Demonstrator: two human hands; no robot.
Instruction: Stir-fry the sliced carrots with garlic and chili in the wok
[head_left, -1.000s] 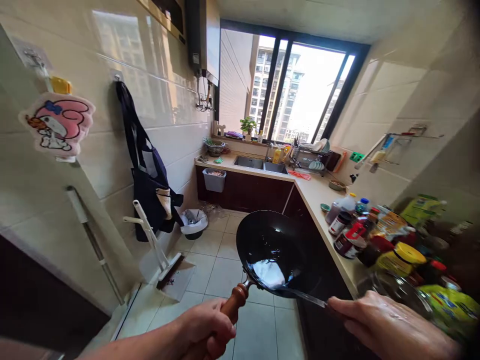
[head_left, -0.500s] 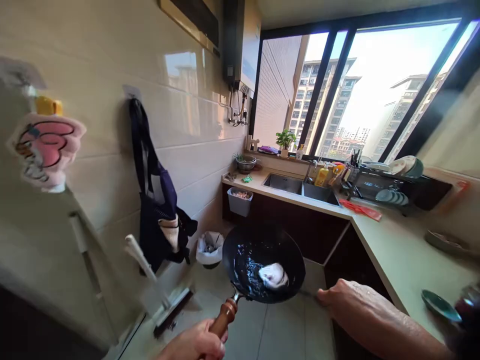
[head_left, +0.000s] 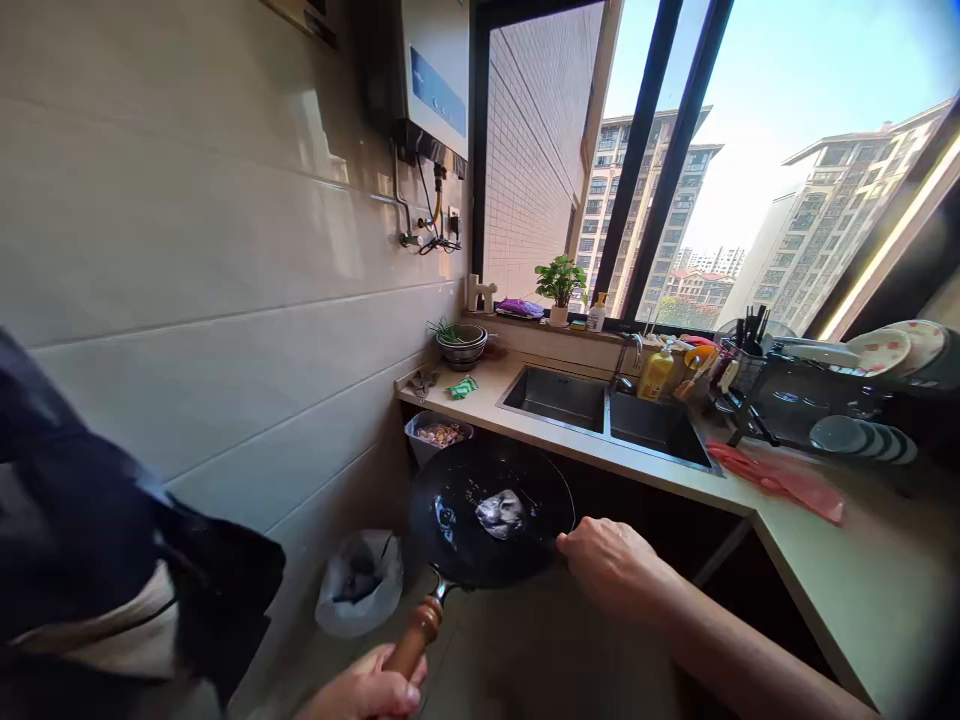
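Observation:
My left hand (head_left: 382, 685) is wrapped around the brown wooden handle (head_left: 415, 635) of a black wok (head_left: 450, 545), held up in front of the counter. A crumpled, shiny whitish-grey piece (head_left: 501, 514) lies inside the wok; its kind cannot be made out. Wet, bright spots show on the wok's dark inner surface. My right hand (head_left: 611, 555) is closed at the wok's right edge, fingertips pressed together. Whatever dark thing is in those fingers is too hidden to name.
Beyond the wok are a double sink (head_left: 562, 395) and a counter (head_left: 802, 560) running along the right. A dish rack (head_left: 795, 385) and red cloth (head_left: 780, 480) stand near the corner. A lined bin (head_left: 364, 590) and hanging dark bag (head_left: 82, 540) are at left.
The view has moved closer to the sink, and the wok has come nearer to it. My right hand has closed in on the wok's right rim. My left hand keeps its hold on the handle.

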